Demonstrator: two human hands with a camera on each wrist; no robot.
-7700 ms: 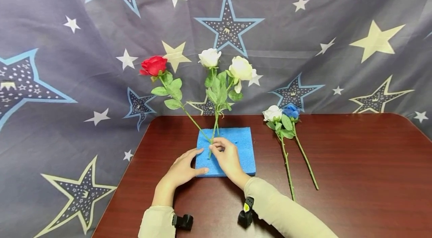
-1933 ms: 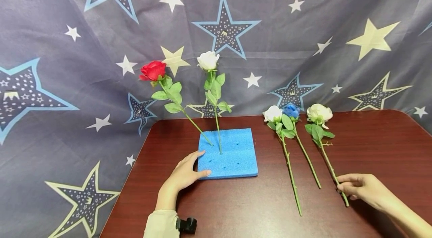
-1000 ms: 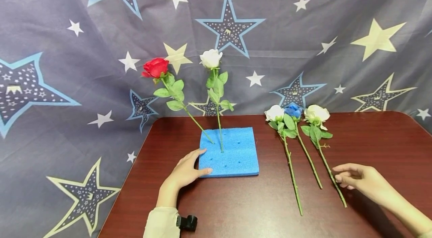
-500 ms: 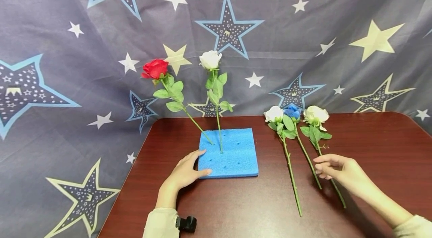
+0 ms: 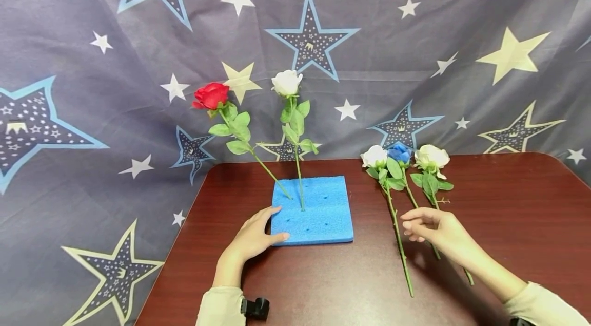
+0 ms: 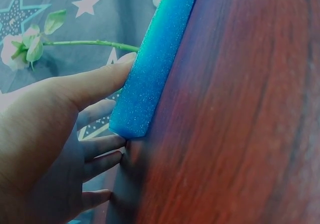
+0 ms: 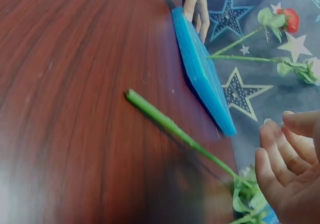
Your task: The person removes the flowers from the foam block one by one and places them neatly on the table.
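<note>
My left hand [image 5: 251, 233] rests at the left edge of a blue foam block [image 5: 318, 233], thumb on its top and fingers straight along its side. A red rose [image 5: 211, 96] and a white rose [image 5: 287, 83] stand in the foam, the red one leaning left. My right hand [image 5: 436, 228] hovers with loosely bent fingers and nothing in them. Its fingertips are near the stem of a second white rose [image 5: 375, 156] lying on the table. Beside that lie a blue rose [image 5: 399, 153] and a cream rose [image 5: 432, 158], their stems partly hidden by my right hand and forearm.
Several small holes, such as one hole [image 5: 326, 224], show in the foam's top. The dark red wooden table [image 5: 332, 285] ends at a grey star-patterned cloth [image 5: 392, 59] behind and to the left. A black wrist camera [image 5: 256, 309] sits at my left cuff.
The cream rose went from the foam block to the table at the right, where my right hand let it go. That hand has since moved left over the stems. My left hand stays put.
</note>
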